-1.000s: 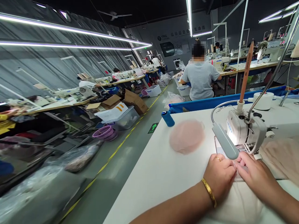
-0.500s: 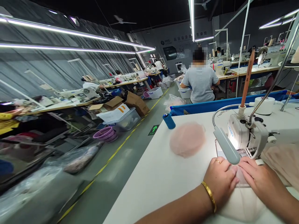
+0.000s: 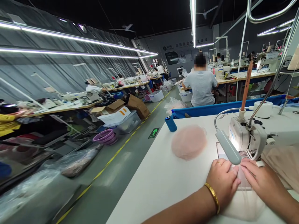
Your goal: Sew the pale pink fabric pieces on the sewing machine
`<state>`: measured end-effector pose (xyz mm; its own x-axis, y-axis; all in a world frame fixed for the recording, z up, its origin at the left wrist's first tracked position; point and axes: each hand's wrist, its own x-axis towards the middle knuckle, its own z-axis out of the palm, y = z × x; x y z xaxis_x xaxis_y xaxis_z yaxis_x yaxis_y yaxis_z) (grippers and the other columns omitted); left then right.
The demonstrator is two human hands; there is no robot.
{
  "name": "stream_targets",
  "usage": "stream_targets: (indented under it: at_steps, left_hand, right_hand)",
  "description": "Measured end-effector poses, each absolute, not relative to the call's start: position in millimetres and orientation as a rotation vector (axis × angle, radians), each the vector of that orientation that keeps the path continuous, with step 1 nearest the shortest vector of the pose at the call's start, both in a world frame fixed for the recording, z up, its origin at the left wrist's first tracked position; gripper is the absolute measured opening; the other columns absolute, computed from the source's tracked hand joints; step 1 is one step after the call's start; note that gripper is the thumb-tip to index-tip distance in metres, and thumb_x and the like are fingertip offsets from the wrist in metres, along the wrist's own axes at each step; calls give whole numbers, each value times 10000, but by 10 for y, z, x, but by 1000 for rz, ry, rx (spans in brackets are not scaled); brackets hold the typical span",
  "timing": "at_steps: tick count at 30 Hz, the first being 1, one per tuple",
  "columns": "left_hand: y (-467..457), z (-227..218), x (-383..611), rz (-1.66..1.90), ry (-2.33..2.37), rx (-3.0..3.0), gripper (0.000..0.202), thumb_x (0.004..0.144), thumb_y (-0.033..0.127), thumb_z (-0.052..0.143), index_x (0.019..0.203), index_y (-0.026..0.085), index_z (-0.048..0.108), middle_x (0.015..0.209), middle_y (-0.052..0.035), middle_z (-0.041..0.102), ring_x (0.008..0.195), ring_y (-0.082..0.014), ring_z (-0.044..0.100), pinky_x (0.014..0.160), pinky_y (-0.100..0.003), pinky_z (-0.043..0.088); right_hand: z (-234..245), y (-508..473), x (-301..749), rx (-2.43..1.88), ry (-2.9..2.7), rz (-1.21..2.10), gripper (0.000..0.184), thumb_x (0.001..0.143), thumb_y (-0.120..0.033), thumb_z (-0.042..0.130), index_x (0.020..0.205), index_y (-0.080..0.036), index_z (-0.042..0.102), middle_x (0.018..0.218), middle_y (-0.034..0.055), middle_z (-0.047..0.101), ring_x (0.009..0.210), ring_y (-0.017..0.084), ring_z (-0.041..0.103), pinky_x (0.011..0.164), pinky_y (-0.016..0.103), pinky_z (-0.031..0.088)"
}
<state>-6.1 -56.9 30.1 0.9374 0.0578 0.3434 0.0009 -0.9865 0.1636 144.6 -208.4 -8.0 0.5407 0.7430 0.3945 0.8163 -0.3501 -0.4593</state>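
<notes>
Fingers of both hands lie on cloth near the front right of the white sewing table (image 3: 158, 180). My left hand (image 3: 221, 182) and right hand (image 3: 261, 180) press a small pale pink fabric piece (image 3: 244, 182) flat between them, pinching nothing, over a cream cloth (image 3: 243, 207) at the near edge. Just beyond my fingertips sits the white sewing machine head (image 3: 243, 137), its grey lamp (image 3: 227, 147) overhanging my left knuckles and hiding the needle. I judge my fingertips risky there: if the thin fabric slips, they could slide under, or the seam could skew. Farther left lie a round pink mesh piece (image 3: 189, 142) and, at the far left corner, a blue thread spool (image 3: 171, 123).
</notes>
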Motion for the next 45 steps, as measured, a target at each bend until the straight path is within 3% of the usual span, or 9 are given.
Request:
stream_targets:
  at_steps: [4,11,16,20,27,31,37,45]
  left_hand:
    - [-569,256,-58,550,47,2946,328,984,392,692,1232,177,708,1258,-104,731,1035,-305,671,874,-482,554]
    - [-571,238,-44,617,37,2956,277,994,396,676,1177,191,710,1293,-78,726,1038,-297,658,879,-456,530]
    - [-578,255,-49,605,47,2964,282,992,394,673,1176,183,710,1261,-78,731,1039,-295,646,872,-457,535]
    - [-572,241,-53,603,44,2962,285,997,399,663,1180,187,714,1257,-81,734,1031,-298,649,861,-458,536]
    - [-569,239,-57,616,27,2958,320,1017,392,628,1252,189,708,1301,-104,725,1060,-303,652,885,-472,531]
    - [-575,269,-74,595,23,2938,320,1012,374,635,1264,191,708,1277,-118,724,1059,-293,659,885,-470,534]
    - [-593,261,-108,646,23,2930,302,995,364,634,1243,219,728,1166,-126,737,1015,-312,660,849,-475,543]
    - [-595,242,-104,661,1,2921,315,1014,343,582,1264,220,731,1112,-144,740,1015,-318,673,820,-486,546]
  right_hand:
    - [28,-1999,1492,-2129,-810,82,304,867,-543,563,859,-274,705,881,58,811,798,288,765,691,373,565]
    - [41,-1778,1493,-2099,-666,87,282,750,-511,616,858,-264,697,784,38,793,750,262,748,671,340,554]
    - [57,-1707,1432,-2097,-668,135,300,779,-554,613,773,-261,675,705,24,764,698,248,721,664,338,538]
    - [94,-1726,1470,-2137,-653,105,266,766,-518,592,658,-279,546,615,13,695,661,238,680,653,331,511]
    - [181,-2027,1643,-2208,-760,154,273,822,-513,546,854,-263,651,757,11,755,648,215,683,596,301,492]
    - [184,-2112,1590,-2240,-858,195,262,886,-476,520,952,-270,668,676,-26,707,567,197,667,573,297,477]
    - [150,-2073,1598,-2246,-956,119,214,880,-420,518,900,-271,672,734,14,755,629,230,701,600,325,477]
    - [83,-2040,1549,-2207,-1097,-10,293,937,-398,466,916,-242,713,734,34,715,617,225,643,656,356,485]
